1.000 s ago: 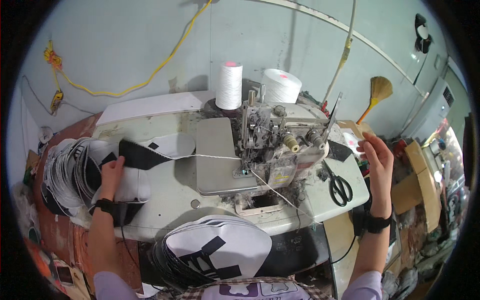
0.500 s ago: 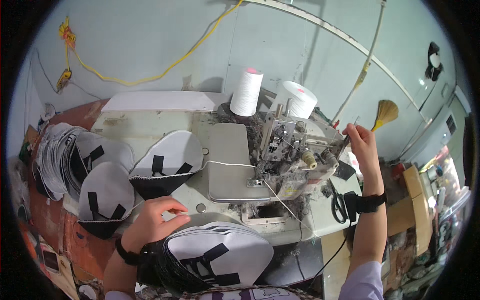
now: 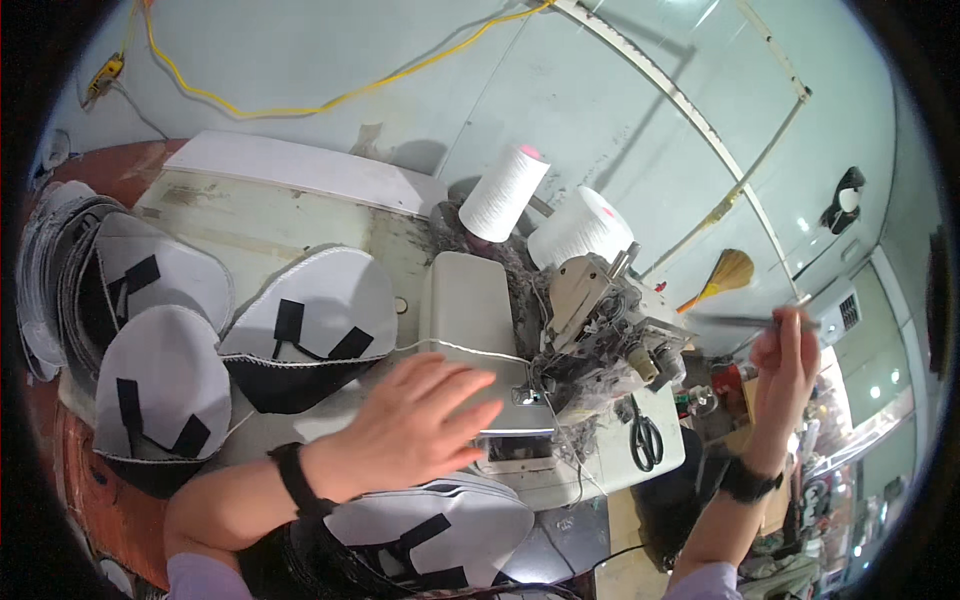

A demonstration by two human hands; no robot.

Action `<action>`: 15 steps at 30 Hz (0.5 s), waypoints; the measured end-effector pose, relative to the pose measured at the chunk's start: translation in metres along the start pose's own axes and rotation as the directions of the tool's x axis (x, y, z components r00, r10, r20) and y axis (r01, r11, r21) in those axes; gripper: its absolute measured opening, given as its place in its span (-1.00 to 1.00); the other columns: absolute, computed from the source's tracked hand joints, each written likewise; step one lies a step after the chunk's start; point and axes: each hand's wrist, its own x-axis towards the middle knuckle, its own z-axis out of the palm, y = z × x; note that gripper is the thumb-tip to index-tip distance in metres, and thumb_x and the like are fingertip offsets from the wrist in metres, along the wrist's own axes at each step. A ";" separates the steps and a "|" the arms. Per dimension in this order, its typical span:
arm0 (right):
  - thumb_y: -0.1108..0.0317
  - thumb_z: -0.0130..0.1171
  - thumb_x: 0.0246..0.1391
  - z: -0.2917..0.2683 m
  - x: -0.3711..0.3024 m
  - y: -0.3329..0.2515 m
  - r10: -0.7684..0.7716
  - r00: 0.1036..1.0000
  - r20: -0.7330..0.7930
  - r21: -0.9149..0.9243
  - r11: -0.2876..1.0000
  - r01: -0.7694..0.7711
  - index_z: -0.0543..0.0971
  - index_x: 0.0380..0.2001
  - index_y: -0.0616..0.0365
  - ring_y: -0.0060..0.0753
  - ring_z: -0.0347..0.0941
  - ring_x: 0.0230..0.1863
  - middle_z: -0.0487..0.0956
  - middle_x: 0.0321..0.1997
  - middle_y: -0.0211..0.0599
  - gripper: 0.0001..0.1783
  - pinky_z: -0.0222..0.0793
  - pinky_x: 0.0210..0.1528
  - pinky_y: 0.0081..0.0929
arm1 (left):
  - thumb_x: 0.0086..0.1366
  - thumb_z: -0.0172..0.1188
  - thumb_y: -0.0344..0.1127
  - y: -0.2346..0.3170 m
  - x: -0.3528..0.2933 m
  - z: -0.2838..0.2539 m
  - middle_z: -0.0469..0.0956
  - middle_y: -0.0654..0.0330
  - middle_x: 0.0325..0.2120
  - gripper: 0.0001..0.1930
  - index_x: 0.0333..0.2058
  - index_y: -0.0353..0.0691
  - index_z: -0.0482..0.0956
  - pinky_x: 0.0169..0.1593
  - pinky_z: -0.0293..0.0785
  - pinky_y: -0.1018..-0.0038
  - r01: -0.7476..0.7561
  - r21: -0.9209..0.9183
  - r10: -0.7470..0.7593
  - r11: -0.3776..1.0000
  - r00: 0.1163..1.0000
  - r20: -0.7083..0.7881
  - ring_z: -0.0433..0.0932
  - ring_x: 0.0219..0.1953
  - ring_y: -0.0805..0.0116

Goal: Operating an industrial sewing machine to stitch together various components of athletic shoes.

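Scuffed tabletop (image 3: pixel 265 212) bears rounded, black-tabbed white fabric pieces (image 3: pixel 325 318).

No readable text, label, brand, number or sign near the left hand (image 3: pixel 415 425), near the right hand (image 3: pixel 787 355), or between and beyond them.
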 end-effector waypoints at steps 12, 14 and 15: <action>0.20 0.03 0.34 0.026 -0.068 0.002 -0.029 0.990 0.135 -0.008 1.000 0.030 0.49 -0.28 0.28 -0.56 0.47 -0.54 0.52 -0.60 -0.33 -0.70 0.25 -0.48 -0.64 | 0.07 0.22 -0.23 0.024 0.024 0.056 0.43 -0.04 -0.07 -0.70 -0.25 -0.26 0.49 0.17 0.22 -0.22 0.149 0.286 -0.124 0.947 0.987 -0.106 0.42 0.04 0.01; 0.28 0.04 0.32 0.037 -0.072 -0.006 -0.030 0.983 0.181 0.000 1.000 0.030 0.50 -0.26 0.31 -0.50 0.49 -0.50 0.55 -0.45 -0.28 -0.74 0.35 -0.38 -0.58 | -0.01 0.29 -0.21 0.027 0.027 0.056 0.39 -0.05 -0.01 -0.63 -0.24 -0.24 0.48 0.23 0.11 -0.25 0.178 0.273 -0.163 0.945 0.984 -0.076 0.37 0.11 -0.03; 0.37 0.03 0.30 0.043 -0.073 -0.009 -0.051 0.971 0.235 -0.029 0.998 0.060 0.50 -0.23 0.32 -0.49 0.50 -0.43 0.55 -0.33 -0.28 -0.81 0.40 -0.31 -0.55 | -0.09 0.35 -0.18 0.029 0.027 0.054 0.35 -0.07 0.04 -0.56 -0.23 -0.22 0.47 0.29 0.00 -0.28 0.212 0.265 -0.207 0.941 0.977 -0.046 0.32 0.17 -0.07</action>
